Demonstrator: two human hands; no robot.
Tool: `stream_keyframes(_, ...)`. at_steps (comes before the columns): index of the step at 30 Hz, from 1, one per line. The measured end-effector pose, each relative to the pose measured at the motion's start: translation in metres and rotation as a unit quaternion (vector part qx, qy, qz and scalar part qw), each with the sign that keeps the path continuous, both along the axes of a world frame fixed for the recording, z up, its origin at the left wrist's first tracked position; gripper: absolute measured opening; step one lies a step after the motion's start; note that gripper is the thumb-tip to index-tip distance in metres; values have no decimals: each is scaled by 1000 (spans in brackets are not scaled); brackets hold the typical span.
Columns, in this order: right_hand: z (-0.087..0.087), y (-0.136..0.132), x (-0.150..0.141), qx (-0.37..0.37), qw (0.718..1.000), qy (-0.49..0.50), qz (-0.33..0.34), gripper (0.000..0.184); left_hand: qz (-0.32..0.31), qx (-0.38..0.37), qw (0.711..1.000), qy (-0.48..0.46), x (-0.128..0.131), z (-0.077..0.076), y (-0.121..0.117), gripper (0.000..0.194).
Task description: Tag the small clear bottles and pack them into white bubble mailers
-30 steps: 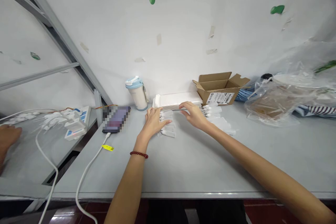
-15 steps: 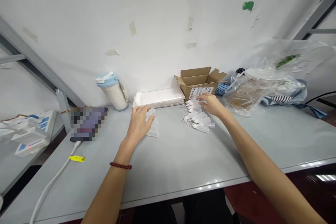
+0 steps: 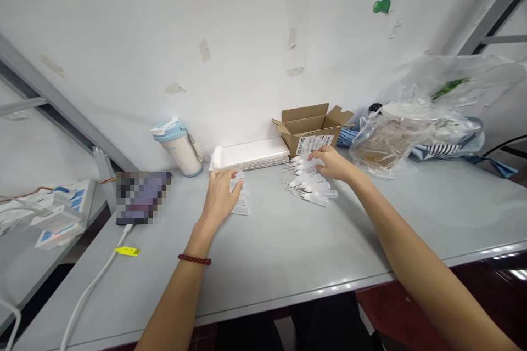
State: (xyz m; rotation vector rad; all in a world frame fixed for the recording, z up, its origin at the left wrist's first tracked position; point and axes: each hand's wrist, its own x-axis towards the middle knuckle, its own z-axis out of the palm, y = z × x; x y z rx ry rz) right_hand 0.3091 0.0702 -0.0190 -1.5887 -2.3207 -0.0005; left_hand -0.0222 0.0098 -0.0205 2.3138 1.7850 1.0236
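My left hand [image 3: 220, 197] rests palm down on a small pile of clear plastic pieces [image 3: 241, 203], fingers together over them. My right hand [image 3: 331, 163] reaches to the top of a second pile of white capped plastic pieces [image 3: 310, 186], its fingers curled on one of them. Both piles lie on the grey table [image 3: 288, 252] in front of a flat stack of white sheets [image 3: 251, 153]. A red bead bracelet sits on my left wrist.
An open cardboard box [image 3: 310, 126] stands behind the right pile. A blue-lidded cup [image 3: 179, 145] and a phone [image 3: 142, 197] on a white cable lie at the left. Plastic bags [image 3: 415, 131] fill the back right. A power strip [image 3: 57, 214] sits on the lower left table.
My right hand has moved from the white stack right to the pile by the box. The view has swung rightward. My left hand stays on the left pile.
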Motion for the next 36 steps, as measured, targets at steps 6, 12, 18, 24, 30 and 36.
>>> stream_keyframes(6,-6,1,-3,19,999,-34,-16,29,-5,-2,1000,4,2,-1,0,24)
stream_keyframes(12,-6,1,-7,25,999,-31,-6,20,-12,-2,1000,14,6,-1,-2,24)
stream_keyframes(18,-6,1,-7,34,999,-19,7,14,-27,-8,1000,5,10,-2,-4,24)
stream_keyframes(24,-12,3,-8,6,1000,16,0,19,-24,-6,1000,4,11,-3,-5,24)
stream_keyframes(30,-12,5,-8,-2,999,39,-11,13,-28,-4,1000,5,10,-4,-3,22)
stream_keyframes(36,6,-10,-29,7,996,90,16,10,-38,-29,998,-38,18,1,-9,25)
